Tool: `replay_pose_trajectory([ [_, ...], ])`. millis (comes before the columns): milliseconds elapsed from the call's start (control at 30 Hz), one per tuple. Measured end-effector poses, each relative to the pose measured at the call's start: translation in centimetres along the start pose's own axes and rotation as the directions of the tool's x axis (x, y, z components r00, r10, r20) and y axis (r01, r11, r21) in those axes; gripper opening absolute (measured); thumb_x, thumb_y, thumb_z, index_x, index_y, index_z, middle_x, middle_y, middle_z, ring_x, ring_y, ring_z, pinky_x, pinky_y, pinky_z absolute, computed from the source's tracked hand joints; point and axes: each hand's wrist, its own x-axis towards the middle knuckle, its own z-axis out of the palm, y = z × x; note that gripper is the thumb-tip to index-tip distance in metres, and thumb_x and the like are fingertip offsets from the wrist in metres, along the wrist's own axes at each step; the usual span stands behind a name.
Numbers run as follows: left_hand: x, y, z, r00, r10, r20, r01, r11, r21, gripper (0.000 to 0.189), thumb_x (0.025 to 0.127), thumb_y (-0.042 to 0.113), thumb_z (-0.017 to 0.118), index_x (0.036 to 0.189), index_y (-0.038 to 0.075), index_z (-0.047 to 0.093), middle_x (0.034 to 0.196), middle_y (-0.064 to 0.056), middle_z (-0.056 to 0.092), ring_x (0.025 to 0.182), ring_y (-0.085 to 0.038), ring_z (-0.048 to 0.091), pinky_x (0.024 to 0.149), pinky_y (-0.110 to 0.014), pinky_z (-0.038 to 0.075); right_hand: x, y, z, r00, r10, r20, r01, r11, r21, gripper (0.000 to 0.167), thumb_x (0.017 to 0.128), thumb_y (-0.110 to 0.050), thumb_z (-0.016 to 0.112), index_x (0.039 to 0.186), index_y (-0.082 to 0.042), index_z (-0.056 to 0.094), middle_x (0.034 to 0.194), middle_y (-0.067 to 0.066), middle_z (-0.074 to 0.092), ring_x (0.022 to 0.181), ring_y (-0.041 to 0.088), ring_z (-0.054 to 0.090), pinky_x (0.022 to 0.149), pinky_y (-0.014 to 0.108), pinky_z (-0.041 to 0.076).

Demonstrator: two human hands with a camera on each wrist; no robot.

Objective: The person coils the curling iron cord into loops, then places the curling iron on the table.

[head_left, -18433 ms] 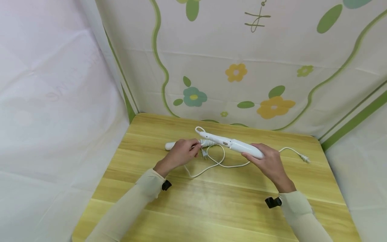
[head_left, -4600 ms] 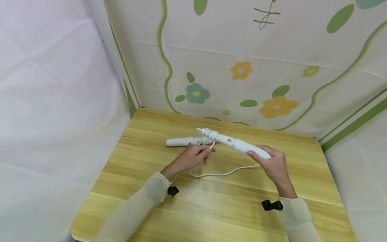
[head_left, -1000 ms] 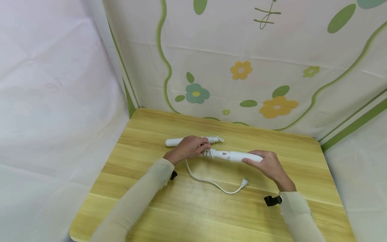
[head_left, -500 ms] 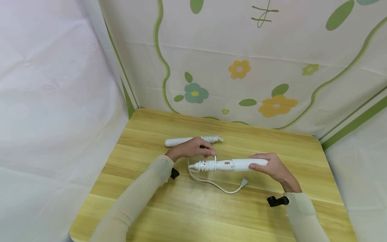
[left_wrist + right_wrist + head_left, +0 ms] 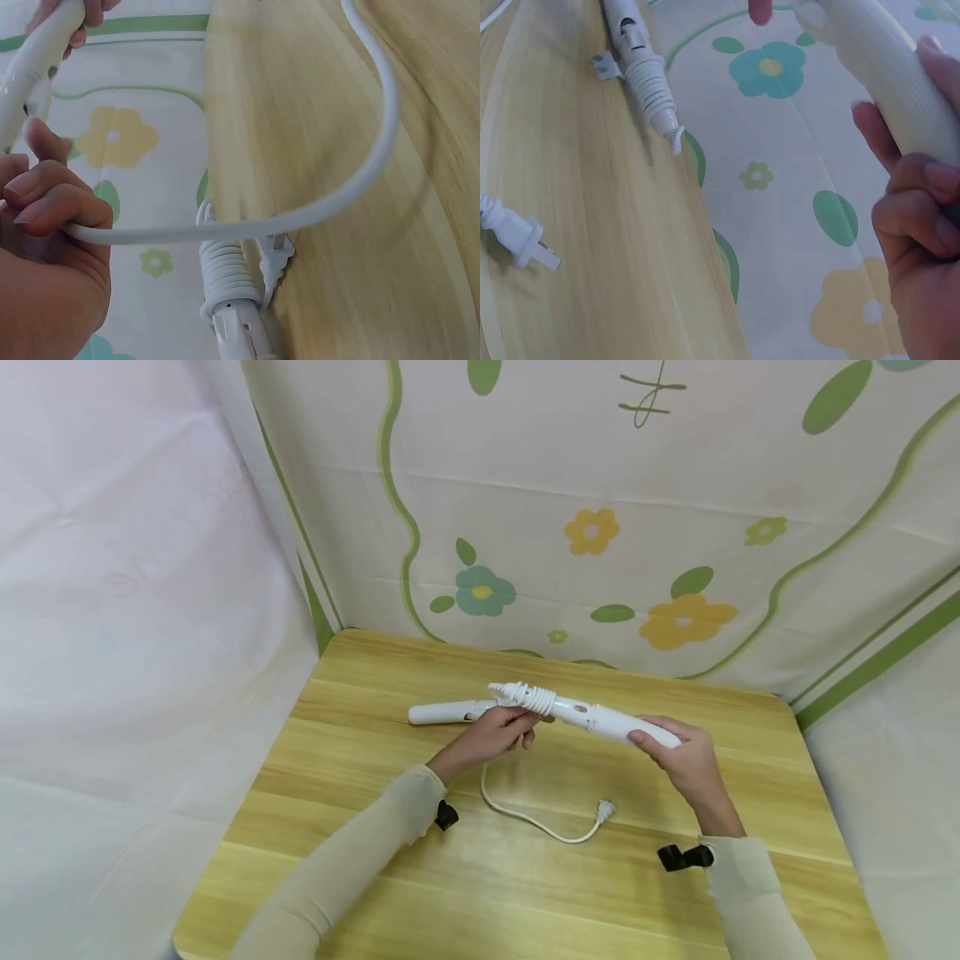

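My right hand (image 5: 686, 756) grips the thick end of a white hair straightener (image 5: 618, 725), raised above the table and slanting up to the left. Several turns of white cord (image 5: 537, 698) are wound round its narrow end. Just under those turns, my left hand (image 5: 491, 735) pinches the running cord; in the left wrist view the cord (image 5: 300, 217) comes out from between curled fingers and bows away. Its free end lies on the table with a two-pin plug (image 5: 605, 811). Behind the left hand lies a second white straightener (image 5: 438, 713), partly hidden, its own cord coiled round it (image 5: 229, 274).
The wooden table (image 5: 480, 893) ends at a flowered cloth (image 5: 540, 468) hanging behind it. Another white cloth (image 5: 135, 652) hangs at the left. Beside the second straightener's coils a plug (image 5: 276, 259) sticks out.
Over the longer span, the held straightener's loose cord has become coils round its narrow end, with a shorter tail. Within the last half second the straightener has risen and tilted; the left hand has passed beneath it.
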Motion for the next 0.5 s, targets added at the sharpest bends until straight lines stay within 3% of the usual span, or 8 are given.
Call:
replay_pose_trajectory([
  [67, 0.1, 0.0, 0.2, 1.000, -0.013, -0.019, 0.014, 0.999, 0.042, 0.043, 0.120, 0.034, 0.043, 0.119, 0.006, 0.076, 0.096, -0.002, 0.072, 0.054, -0.011, 0.033, 0.053, -0.026, 0.034, 0.2, -0.1, 0.2, 0.999, 0.010, -0.039, -0.012, 0.998, -0.059, 0.028, 0.097, -0.012, 0.084, 0.121, 0.003, 0.081, 0.088, -0.023, 0.072, 0.071, 0.005, 0.057, 0.058, 0.022, 0.050],
  [167, 0.6, 0.2, 0.1, 0.999, 0.006, -0.042, -0.001, 0.995, 0.100, 0.048, 0.120, 0.035, 0.042, 0.099, 0.004, 0.071, 0.114, -0.006, 0.077, 0.057, -0.009, 0.035, 0.055, -0.027, 0.034, 0.7, -0.3, 0.5, 0.996, 0.000, -0.090, -0.010, 0.994, -0.107, 0.034, 0.095, -0.015, 0.087, 0.124, 0.003, 0.080, 0.099, -0.031, 0.072, 0.081, 0.006, 0.062, 0.064, 0.022, 0.052],
  [233, 1.1, 0.3, -0.1, 0.997, 0.032, -0.069, -0.023, 0.990, 0.137, 0.050, 0.120, 0.036, 0.042, 0.092, 0.003, 0.068, 0.118, -0.004, 0.077, 0.066, 0.000, 0.047, 0.059, -0.027, 0.038, 1.1, -0.5, 0.7, 0.993, -0.012, -0.117, -0.002, 0.993, -0.118, 0.035, 0.095, -0.017, 0.088, 0.124, 0.001, 0.080, 0.101, -0.033, 0.071, 0.084, 0.006, 0.064, 0.066, 0.021, 0.053],
  [333, 1.7, 0.7, -0.7, 0.991, 0.071, -0.112, -0.049, 0.981, 0.188, 0.043, 0.120, 0.037, 0.044, 0.102, 0.012, 0.074, 0.095, -0.006, 0.073, 0.067, -0.001, 0.044, 0.062, -0.027, 0.038, 2.0, -0.8, 0.9, 0.990, -0.035, -0.139, 0.018, 0.992, -0.122, 0.036, 0.094, -0.020, 0.089, 0.124, -0.001, 0.081, 0.102, -0.033, 0.070, 0.085, 0.006, 0.065, 0.066, 0.021, 0.053],
  [400, 2.0, 1.1, -1.0, 0.989, 0.085, -0.120, -0.056, 0.973, 0.222, 0.041, 0.119, 0.038, 0.045, 0.109, 0.014, 0.077, 0.086, -0.002, 0.068, 0.067, -0.002, 0.044, 0.063, -0.026, 0.037, 2.6, -1.0, 1.0, 0.988, -0.045, -0.148, 0.028, 0.993, -0.115, 0.036, 0.094, -0.020, 0.089, 0.124, -0.001, 0.081, 0.102, -0.033, 0.071, 0.084, 0.007, 0.066, 0.066, 0.020, 0.053],
  [500, 2.2, 1.9, -1.5, 0.992, 0.077, -0.104, -0.045, 0.958, 0.282, 0.040, 0.119, 0.039, 0.045, 0.123, 0.018, 0.079, 0.079, -0.004, 0.064, 0.058, -0.011, 0.034, 0.058, -0.027, 0.034, 3.3, -1.1, 1.0, 0.987, -0.060, -0.152, 0.040, 0.991, -0.131, 0.036, 0.094, -0.020, 0.089, 0.124, -0.002, 0.081, 0.102, -0.031, 0.071, 0.085, 0.005, 0.066, 0.066, 0.020, 0.054],
])
